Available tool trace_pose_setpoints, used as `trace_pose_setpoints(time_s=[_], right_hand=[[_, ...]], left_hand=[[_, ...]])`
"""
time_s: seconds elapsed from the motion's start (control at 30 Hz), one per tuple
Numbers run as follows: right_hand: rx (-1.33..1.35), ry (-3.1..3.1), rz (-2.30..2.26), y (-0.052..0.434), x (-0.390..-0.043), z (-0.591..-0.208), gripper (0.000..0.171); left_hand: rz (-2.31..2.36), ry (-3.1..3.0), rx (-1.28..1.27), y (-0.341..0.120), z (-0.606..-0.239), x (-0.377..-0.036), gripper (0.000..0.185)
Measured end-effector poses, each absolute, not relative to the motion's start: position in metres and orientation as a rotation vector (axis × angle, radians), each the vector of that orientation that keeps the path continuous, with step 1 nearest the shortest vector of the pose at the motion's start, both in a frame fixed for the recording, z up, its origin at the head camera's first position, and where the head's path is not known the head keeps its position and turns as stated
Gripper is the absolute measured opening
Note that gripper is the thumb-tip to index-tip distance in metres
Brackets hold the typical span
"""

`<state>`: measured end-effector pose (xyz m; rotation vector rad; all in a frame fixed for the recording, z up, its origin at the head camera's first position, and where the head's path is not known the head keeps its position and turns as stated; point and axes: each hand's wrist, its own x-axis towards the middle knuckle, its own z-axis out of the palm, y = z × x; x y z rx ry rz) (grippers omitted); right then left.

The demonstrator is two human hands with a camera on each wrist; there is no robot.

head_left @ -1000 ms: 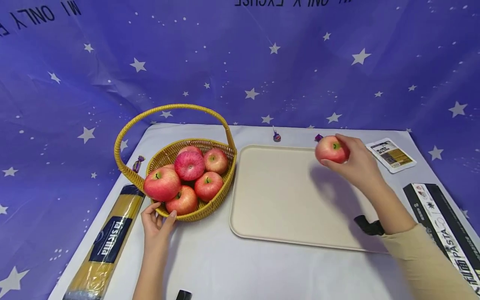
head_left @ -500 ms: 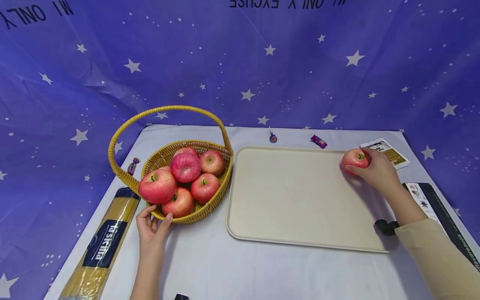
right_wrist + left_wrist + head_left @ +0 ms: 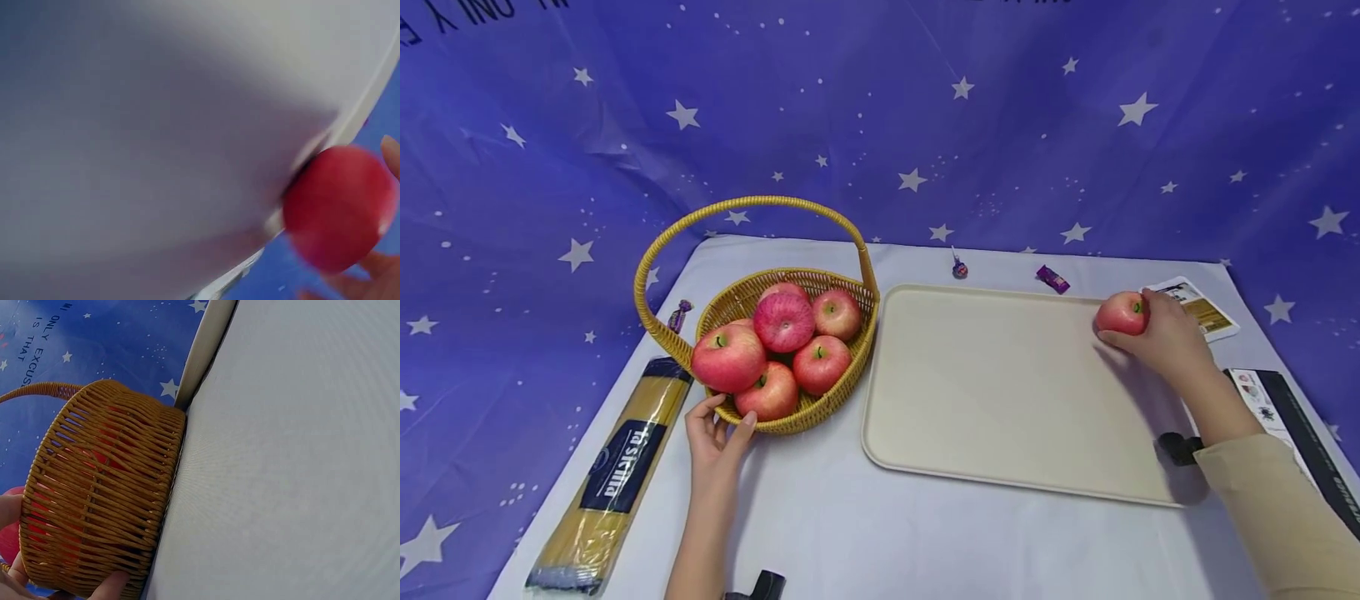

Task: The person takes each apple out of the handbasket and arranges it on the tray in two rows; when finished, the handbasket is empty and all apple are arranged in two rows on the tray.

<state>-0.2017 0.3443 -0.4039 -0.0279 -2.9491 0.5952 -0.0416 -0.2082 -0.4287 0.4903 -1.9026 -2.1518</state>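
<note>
My right hand (image 3: pixel 1176 337) grips a red apple (image 3: pixel 1122 314) at the far right corner of the beige tray (image 3: pixel 985 392). In the right wrist view the apple (image 3: pixel 340 209) sits close to the tray surface, with fingertips at its side; whether it touches the tray I cannot tell. My left hand (image 3: pixel 718 437) holds the near rim of the yellow wicker basket (image 3: pixel 820 414), thumb and fingers on its edge. Several red apples (image 3: pixel 822 365) are piled in that basket. Seen from the left wrist, the woven basket wall (image 3: pixel 100 494) stands upright on the white cloth, fingers along its side.
Left of the basket lies a spaghetti pack (image 3: pixel 625 475). A lollipop (image 3: pixel 959 267) and a purple wrapped candy (image 3: pixel 1052 279) lie behind the tray, another candy (image 3: pixel 679 317) beside the basket. At the right are a white packet (image 3: pixel 1206 312) and a black pasta box (image 3: pixel 1300 433).
My right hand has carried the apple rightward and down to the tray's far right corner. My left hand stays at the basket rim. The head view has shifted slightly.
</note>
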Motion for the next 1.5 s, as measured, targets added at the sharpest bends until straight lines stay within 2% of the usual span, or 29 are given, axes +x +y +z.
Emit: trace_pose_setpoints(time_s=[0.1,0.23,0.5,0.63,0.8,1.0,1.5], right_hand=[[0.102,-2.817,0.592,0.320,-0.199,-0.397,0.088],[0.417,-2.684,0.680,0.250,-0.187,-0.386,0.073],[0.972,-2.576,0.876,0.096,-0.162,-0.384,0.072],[1.113,-2.541,0.999,0.030,-0.161,-0.386,0.074],[1.125,-2.552,1.034,-0.031,-0.173,-0.383,0.079],[1.043,-2.656,0.882,-0.060,-0.185,-0.386,0.083],[0.856,-2.607,1.085,-0.056,-0.186,-0.395,0.076]], left_hand=[[-2.157,-1.897,0.488,-0.208,-0.429,-0.042,0.047],[-2.151,-1.906,0.490,-0.210,-0.428,-0.041,0.048],[-2.186,-1.872,0.498,-0.210,-0.428,-0.042,0.049],[-2.175,-1.840,0.465,-0.211,-0.428,-0.041,0.048],[-2.151,-1.866,0.468,-0.212,-0.428,-0.041,0.047],[-2.158,-1.904,0.498,-0.209,-0.428,-0.041,0.049],[-2.157,-1.840,0.485,-0.205,-0.431,-0.043,0.046]])
